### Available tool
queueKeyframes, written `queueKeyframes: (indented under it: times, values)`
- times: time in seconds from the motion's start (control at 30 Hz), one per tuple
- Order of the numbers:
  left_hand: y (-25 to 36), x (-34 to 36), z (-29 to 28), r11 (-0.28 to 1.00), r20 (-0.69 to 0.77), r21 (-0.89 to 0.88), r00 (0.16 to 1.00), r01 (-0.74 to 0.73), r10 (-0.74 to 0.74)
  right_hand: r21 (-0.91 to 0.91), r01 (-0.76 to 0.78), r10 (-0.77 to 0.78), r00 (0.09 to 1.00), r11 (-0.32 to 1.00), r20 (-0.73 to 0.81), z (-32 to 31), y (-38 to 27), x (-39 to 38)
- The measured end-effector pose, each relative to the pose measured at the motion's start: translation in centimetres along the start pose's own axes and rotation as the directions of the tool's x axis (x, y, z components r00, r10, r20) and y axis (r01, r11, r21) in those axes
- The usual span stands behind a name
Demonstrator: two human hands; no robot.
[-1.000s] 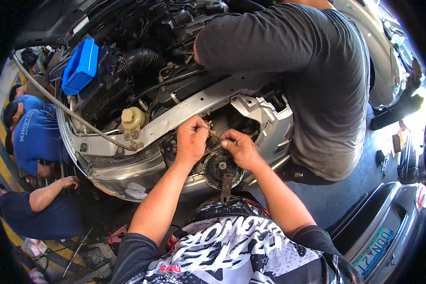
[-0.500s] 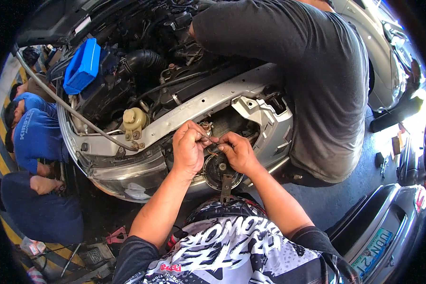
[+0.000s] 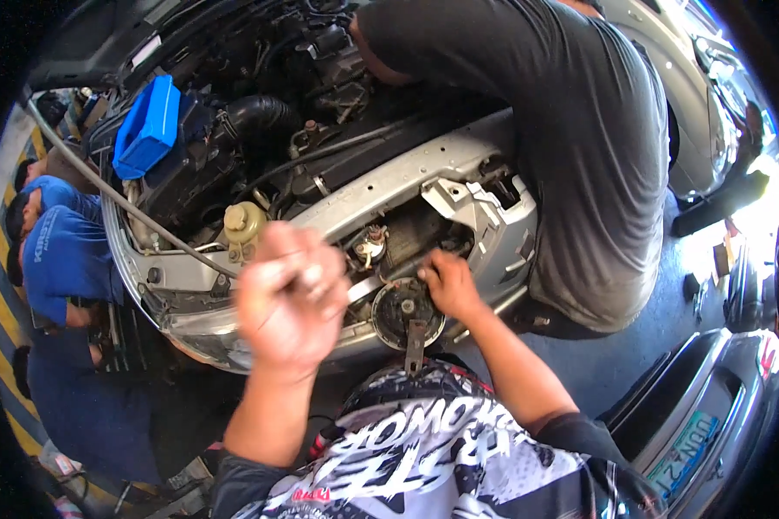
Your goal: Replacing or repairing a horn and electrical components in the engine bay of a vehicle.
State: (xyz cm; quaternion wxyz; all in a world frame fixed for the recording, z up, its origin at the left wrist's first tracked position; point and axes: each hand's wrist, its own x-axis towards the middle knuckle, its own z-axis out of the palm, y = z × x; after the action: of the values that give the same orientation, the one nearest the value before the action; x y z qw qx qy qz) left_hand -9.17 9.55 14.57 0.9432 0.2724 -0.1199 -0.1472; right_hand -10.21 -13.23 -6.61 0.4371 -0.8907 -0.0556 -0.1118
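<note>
My left hand is raised over the car's left front corner, its curled fingers smeared by motion; whatever it holds, if anything, cannot be made out. My right hand is closed, thumb and fingers pinched together, beside the upper right rim of a round black disc horn. What lies in its grip is hidden by the fingers. The horn has a rusty flat metal bracket bolted at its middle, pointing toward me. Just past the horn, a small metal part with fittings sits in the opening behind the missing bumper.
A silver crossbar runs along the open engine bay. A blue plastic container rests at the upper left, near a yellowed reservoir. A person in a dark shirt leans in at the right. People in blue crouch at the left.
My hands, close together over the horn and pinching a thin dark piece, have parted. The left has swung left and up toward me; the right has moved slightly right.
</note>
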Motion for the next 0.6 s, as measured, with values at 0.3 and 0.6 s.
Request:
queueKeyframes:
  times: [0.3,0.6]
  values:
    - [0.8,-2.2,-3.1,0.813,0.005,0.58,0.998,-0.049,0.057,0.19,-0.164,0.149,0.985,0.968,0.092,-1.1,-2.0,0.5]
    - [-0.4,-14.1,-12.6,-0.391,-0.259,0.911,0.922,0.134,-0.287,0.217,0.008,-0.015,0.999,0.976,0.033,-1.8,-1.9,1.5]
